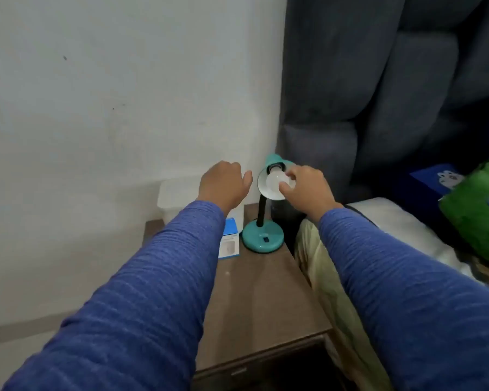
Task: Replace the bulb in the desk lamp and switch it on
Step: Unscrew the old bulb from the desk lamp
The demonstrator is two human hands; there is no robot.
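A teal desk lamp [263, 235] with a black bendy neck stands at the back of a brown bedside table [260, 300]. Its shade [264, 190] faces me, and a white bulb [275, 180] sits inside it at the socket. My right hand [305, 190] has its fingers closed around the bulb. My left hand [223, 184] hovers just left of the shade with fingers curled, holding nothing and not touching the lamp. A blue and white bulb box [229, 242] lies on the table under my left wrist.
A white wall runs along the left. A grey padded headboard [378, 94] rises behind the lamp. The bed with a pale sheet [336, 277] and a green cushion [477, 215] lies to the right. A white container [175, 198] sits behind the table.
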